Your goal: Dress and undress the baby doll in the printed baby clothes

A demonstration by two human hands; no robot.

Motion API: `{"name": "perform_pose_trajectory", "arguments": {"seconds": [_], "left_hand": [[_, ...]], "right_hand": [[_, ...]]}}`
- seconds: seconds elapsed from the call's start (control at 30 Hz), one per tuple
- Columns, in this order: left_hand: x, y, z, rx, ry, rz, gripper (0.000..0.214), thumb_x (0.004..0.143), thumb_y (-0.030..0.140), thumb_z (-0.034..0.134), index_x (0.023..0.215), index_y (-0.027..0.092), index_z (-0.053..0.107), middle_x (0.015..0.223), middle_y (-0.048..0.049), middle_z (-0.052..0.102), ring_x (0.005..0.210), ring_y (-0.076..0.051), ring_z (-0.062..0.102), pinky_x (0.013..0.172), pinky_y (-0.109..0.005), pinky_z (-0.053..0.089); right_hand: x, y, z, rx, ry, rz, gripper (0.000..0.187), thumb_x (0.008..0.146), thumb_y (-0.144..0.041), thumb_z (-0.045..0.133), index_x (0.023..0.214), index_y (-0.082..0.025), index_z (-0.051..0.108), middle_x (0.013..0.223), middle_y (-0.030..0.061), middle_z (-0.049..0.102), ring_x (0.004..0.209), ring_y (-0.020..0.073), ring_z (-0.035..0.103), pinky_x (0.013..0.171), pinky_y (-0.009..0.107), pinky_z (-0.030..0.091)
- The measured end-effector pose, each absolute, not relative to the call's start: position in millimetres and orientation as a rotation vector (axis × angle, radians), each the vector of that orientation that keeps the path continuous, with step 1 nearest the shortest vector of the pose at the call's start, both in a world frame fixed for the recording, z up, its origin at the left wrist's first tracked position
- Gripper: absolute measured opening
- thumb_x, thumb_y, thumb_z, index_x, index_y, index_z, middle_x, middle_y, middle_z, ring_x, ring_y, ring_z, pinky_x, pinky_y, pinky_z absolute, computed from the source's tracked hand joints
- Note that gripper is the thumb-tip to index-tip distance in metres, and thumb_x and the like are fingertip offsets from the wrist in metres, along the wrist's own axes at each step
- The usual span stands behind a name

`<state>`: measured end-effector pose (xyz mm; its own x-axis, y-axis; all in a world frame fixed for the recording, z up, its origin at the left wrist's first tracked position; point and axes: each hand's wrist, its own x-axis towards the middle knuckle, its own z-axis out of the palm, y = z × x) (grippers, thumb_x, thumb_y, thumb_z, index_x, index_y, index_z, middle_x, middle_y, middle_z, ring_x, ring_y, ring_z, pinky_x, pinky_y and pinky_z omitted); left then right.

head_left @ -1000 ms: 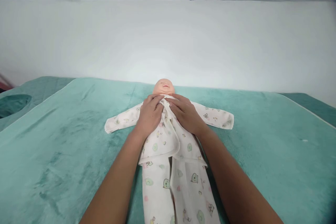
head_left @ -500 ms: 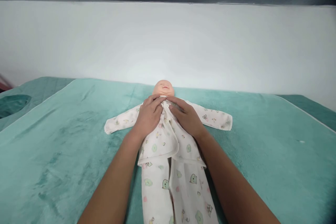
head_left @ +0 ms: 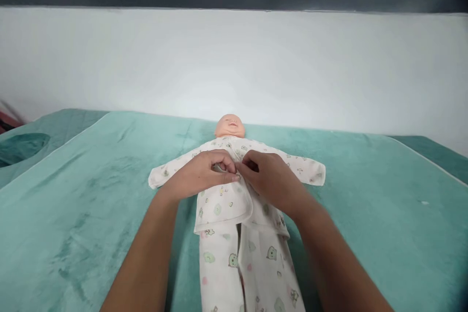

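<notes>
From my end I had the doll [head_left: 230, 126] on its back at the middle of the green cover [head_left: 109, 214], its head toward the white wall [head_left: 234, 58] and its legs toward me. My left hand [head_left: 204, 168] and right hand [head_left: 272, 175] met over its chest, thumbs and forefingers drawn nearly shut in small pinches on the front edge of the printed top [head_left: 221, 204]; just what sat between the tips was too small to tell.

I judged that so narrow a grip could slip, since thin cloth gave the fingers little to hold. Uneven pulling might have bunched the two fronts out of line, and lifting too hard could have dragged the light-looking doll askew.

The top was white, scattered with green and pink figures, its sleeves spread wide and its rounded front flap lapping over the other side. Below its hem ran matching trousers [head_left: 219, 273], a dark gap between the legs. The head was bare, smooth and pinkish.
</notes>
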<state>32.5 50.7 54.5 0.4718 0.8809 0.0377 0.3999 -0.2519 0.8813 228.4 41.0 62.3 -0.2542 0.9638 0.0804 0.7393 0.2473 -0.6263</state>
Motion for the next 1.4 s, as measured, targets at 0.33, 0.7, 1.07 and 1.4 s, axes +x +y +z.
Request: {"name": "perform_pose_trajectory", "arguments": {"seconds": [0.33,0.7,1.07,1.4], "left_hand": [[43.3,49.6,50.3,1.946,1.171,0.738,0.015,0.082,0.036,0.063,0.075,0.022,0.063,0.082,0.0021,0.062,0.078,-0.015,0.055,0.067,-0.028,0.042],[36.0,44.6,56.5,1.524,0.872,0.826,0.011,0.084,0.028,0.063,0.080,0.018,0.063,0.079,-0.0029,0.070,0.073,-0.014,0.064,0.067,-0.026,0.049],[46.0,45.3,47.8,1.370,0.730,0.780,0.015,0.086,0.028,0.064,0.081,0.016,0.057,0.082,-0.0074,0.073,0.073,-0.017,0.070,0.062,-0.026,0.056],[49.7,47.5,45.1,1.300,0.721,0.817,0.016,0.084,0.026,0.067,0.077,0.015,0.057,0.076,-0.0055,0.072,0.065,-0.015,0.068,0.057,-0.024,0.053]], "right_hand": [[225.0,51.9,52.4,-1.605,-2.005,0.656,0.020,0.081,-0.027,0.048,0.063,-0.020,0.048,0.062,-0.0022,0.057,0.058,0.0115,0.044,0.052,0.026,0.028],[242.9,58.7,51.4,-1.202,-1.625,1.408,0.011,0.078,-0.030,0.061,0.080,-0.018,0.061,0.069,-0.0010,0.054,0.061,0.0115,0.048,0.055,0.025,0.039],[247.8,39.6,38.0,-1.039,-1.407,1.502,0.025,0.079,-0.039,0.073,0.094,-0.019,0.068,0.072,-0.0019,0.052,0.062,0.0083,0.045,0.056,0.023,0.036],[241.1,37.6,21.7,-0.960,-1.206,1.492,0.025,0.074,-0.038,0.078,0.094,-0.023,0.075,0.067,-0.0020,0.056,0.058,0.0073,0.042,0.054,0.022,0.035]]}}
